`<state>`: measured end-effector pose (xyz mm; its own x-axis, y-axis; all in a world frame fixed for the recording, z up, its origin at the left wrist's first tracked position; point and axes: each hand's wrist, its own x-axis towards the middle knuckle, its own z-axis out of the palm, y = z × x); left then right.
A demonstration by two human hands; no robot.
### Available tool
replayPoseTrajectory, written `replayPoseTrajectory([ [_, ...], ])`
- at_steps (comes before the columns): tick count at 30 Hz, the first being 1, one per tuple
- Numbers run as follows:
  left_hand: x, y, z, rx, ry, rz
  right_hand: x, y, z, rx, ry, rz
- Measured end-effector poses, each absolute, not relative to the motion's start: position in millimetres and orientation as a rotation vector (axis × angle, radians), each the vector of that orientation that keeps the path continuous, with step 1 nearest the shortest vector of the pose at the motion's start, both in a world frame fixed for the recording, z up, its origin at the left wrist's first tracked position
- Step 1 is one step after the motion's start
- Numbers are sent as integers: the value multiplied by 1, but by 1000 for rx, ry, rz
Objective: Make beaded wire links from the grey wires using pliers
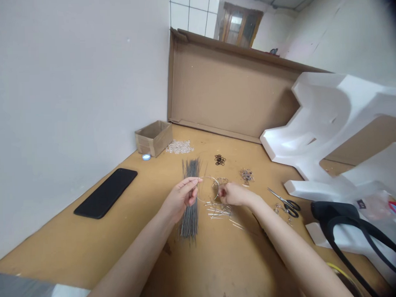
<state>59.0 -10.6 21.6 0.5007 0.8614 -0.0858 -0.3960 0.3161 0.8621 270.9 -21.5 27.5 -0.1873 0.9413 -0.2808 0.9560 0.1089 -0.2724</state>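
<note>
A thin wire ring (219, 185) is held up between my two hands over the table. My left hand (185, 193) pinches its left side between thumb and finger. At its right side, the closed fingers of my right hand (232, 194) grip the ring; the fingertips are partly hidden. Under my left hand lies a bundle of grey wires (190, 224). Just below the ring are several loose metal pins (218, 212). A pile of small black rings (219, 160) sits beyond the hands, with small metal pieces (247, 175) to its right.
Black-handled scissors (290, 207) lie at right, near white foam packing (323, 114) and a black strap-like object (336, 211). At left are a black phone (106, 193), a small cardboard box (154, 138), a blue-white cap (146, 157) and clear beads (179, 146). A large cardboard panel (231, 86) stands behind.
</note>
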Motion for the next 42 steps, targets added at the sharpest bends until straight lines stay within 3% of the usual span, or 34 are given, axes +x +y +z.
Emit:
replayPoseTrajectory([
  [10,59,-12,20,911,546,831,285,-36,19,2128,2534,-1135],
  [19,69,-23,16,1217,584,656,284,-53,48,2335,2632,-1166],
  [26,76,-27,10,1295,620,560,273,-50,78,2121,2671,-1116],
  [34,76,-28,9,1315,606,537,264,-50,86,2005,2630,-1365],
  [42,78,-28,9,1314,625,505,260,-49,89,1905,2666,-1352],
])
